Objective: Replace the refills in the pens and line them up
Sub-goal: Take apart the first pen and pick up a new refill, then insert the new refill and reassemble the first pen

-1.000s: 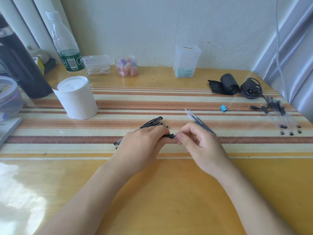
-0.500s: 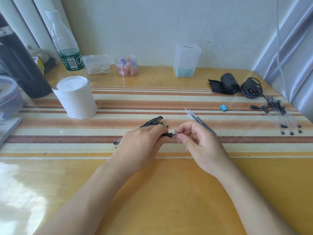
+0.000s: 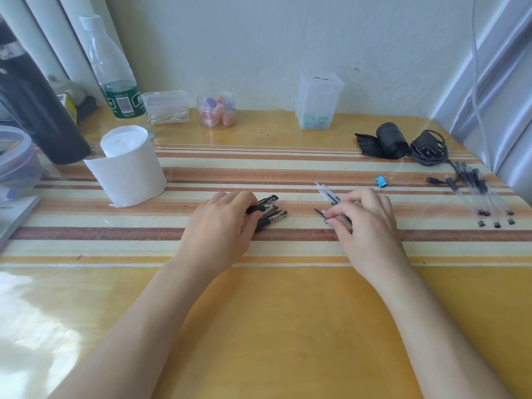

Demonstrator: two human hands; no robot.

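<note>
1 tall dark flask (image 3: 37,119) stands at the far left edge, well left of both grips, with a clear plastic tub (image 3: 14,165) in front of it. White tissue roll (image 3: 129,165) upright, up and left of the left grip. Water bottle (image 3: 115,76), cotton-swab box (image 3: 167,108) and a small jar of pink and purple pieces (image 3: 217,110) sit along the wall, well beyond that grip. Left hand (image 3: 221,226) lies palm down on the striped table cover (image 3: 288,174), fingers curled round 1 black pen (image 3: 256,209) and clamped on it; the pen's end pokes out right of the fingertips. Just right of this grip a few loose black pens (image 3: 275,216) lie bunched, roughly parallel. Clear lidded box (image 3: 319,102) with blue contents sits at the wall, beyond the gap between the 2 hands. Right hand (image 3: 365,223) is well apart from the left, thumb and forefinger pinched together on a thin dark refill (image 3: 319,213), whose tip sticks out left of the pinch. A bundle of clear refills (image 3: 326,192) runs from under these fingers up and leftward; contact with it cannot be told. Blue binder clip (image 3: 381,181) lies up and right of the pinch, with a black roll (image 3: 391,141) and a coiled black cable (image 3: 429,148) farther beyond. Far right of the pinch, a row of clear pens (image 3: 483,197) lies side by side, dark ends toward the person.
</note>
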